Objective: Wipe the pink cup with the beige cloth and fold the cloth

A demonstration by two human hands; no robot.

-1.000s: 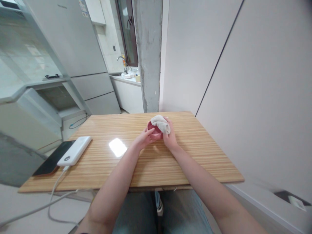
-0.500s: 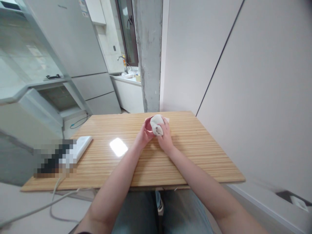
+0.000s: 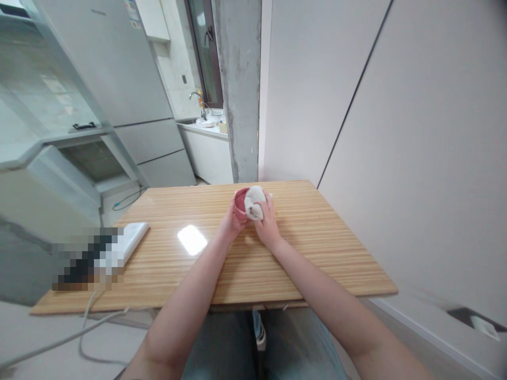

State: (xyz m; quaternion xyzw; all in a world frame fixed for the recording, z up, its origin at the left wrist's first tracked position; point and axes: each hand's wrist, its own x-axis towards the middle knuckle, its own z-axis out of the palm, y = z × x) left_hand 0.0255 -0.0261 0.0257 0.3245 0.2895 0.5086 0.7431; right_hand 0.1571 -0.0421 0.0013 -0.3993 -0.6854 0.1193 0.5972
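Note:
Above the far middle part of the wooden table, a pink bowl [image 3: 240, 205] is tilted with its hollow side partly showing. My left hand [image 3: 233, 224] is closed around its left and lower side. A bunched white cloth [image 3: 254, 202] lies against the bowl's right side and hides much of it. My right hand [image 3: 268, 220] grips the cloth from the right, fingers curled over it. The bowl's underside is out of sight.
The wooden table [image 3: 317, 253] spreads around both hands. At its left stand a white box-like object [image 3: 137, 232] and a pixelated dark area. A pale cable [image 3: 90, 306] hangs over the front left edge. A grey pillar [image 3: 241, 105] and a white wall [image 3: 396, 158] rise behind.
The pink bowl has turned slightly, showing more of its rim and inside. My left hand has shifted a little lower on it. The cloth stays pressed at the bowl's right side.

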